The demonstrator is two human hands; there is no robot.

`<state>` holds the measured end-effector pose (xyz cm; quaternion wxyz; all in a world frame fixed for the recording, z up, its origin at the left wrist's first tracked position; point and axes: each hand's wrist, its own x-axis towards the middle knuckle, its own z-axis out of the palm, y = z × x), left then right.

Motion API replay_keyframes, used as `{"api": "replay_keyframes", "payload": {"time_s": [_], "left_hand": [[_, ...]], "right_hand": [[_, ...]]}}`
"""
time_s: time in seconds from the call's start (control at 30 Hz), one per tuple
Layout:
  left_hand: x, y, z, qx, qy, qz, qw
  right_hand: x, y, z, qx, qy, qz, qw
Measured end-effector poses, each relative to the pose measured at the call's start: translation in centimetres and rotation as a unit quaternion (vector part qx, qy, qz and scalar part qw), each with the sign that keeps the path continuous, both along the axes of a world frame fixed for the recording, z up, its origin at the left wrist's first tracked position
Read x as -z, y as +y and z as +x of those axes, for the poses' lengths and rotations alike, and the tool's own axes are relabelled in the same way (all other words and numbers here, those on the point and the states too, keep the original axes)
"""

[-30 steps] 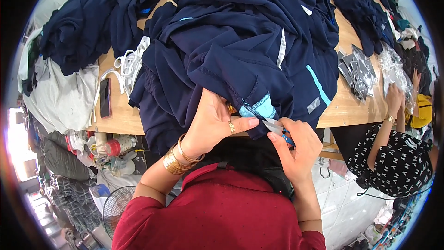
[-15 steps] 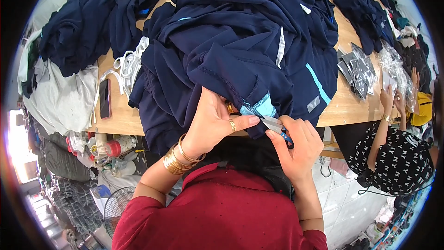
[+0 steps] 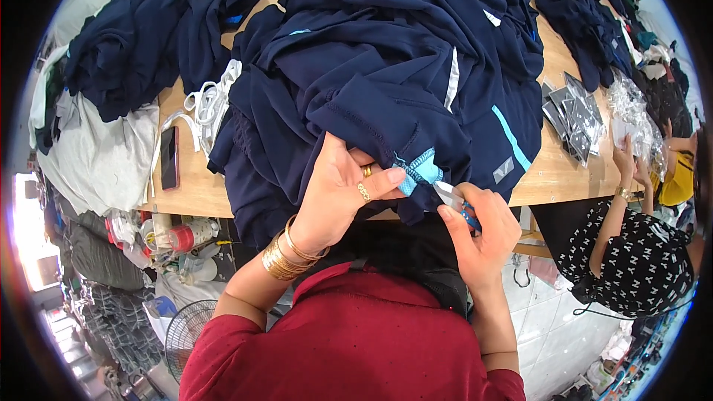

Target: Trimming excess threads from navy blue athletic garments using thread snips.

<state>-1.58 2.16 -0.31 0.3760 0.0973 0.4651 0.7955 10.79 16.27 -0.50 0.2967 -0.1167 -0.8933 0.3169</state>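
Observation:
A navy garment [image 3: 386, 108] lies bunched on the table's near edge, its stitched seams showing. My left hand [image 3: 345, 186] pinches its hem between thumb and fingers, beside a light-blue inset [image 3: 425, 166] with overlock stitching. In my right hand [image 3: 483, 230] is a pair of thread snips [image 3: 448, 194] with grey blades and a blue handle. The blades point left toward the light-blue inset, a little apart from my left thumb. My right fingers hide most of the handle.
More navy garments [image 3: 152, 37] heap at the left, near white cords [image 3: 212, 100] and a phone [image 3: 170, 157]. Small grey packets [image 3: 570, 115] and clear plastic bags [image 3: 631, 111] lie at the right. There a co-worker in a patterned black top [image 3: 631, 260] handles things. A fan [image 3: 189, 334] stands below left.
The snips have moved right, away from the seam and my left thumb. My left thumb has drawn back slightly left, so more of the light-blue inset shows.

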Motion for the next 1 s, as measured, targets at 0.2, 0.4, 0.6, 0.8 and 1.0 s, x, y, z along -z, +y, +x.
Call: {"api": "replay_keyframes", "payload": {"time_s": [0.2,0.4,0.6,0.8,1.0], "left_hand": [[-0.5,-0.3,0.0,-0.010,-0.002,0.037,0.999],[-0.2,-0.3,0.2,0.008,0.026,0.018,0.999],[0.3,0.3,0.8,-0.048,0.007,0.021,0.999],[0.5,0.8,1.3,0.061,-0.120,0.034,0.990],[1.1,1.0,1.1,0.078,-0.050,-0.007,0.996]], "right_hand": [[-1.0,-0.1,-0.4,-0.006,-0.036,-0.003,0.999],[-1.2,-0.1,-0.5,-0.030,-0.043,-0.086,0.995],[-0.2,-0.9,-0.8,-0.011,-0.035,-0.231,0.972],[1.0,-0.8,-0.7,-0.007,0.036,-0.140,0.989],[0.7,-0.1,0.3,-0.043,0.032,0.049,0.997]]}}
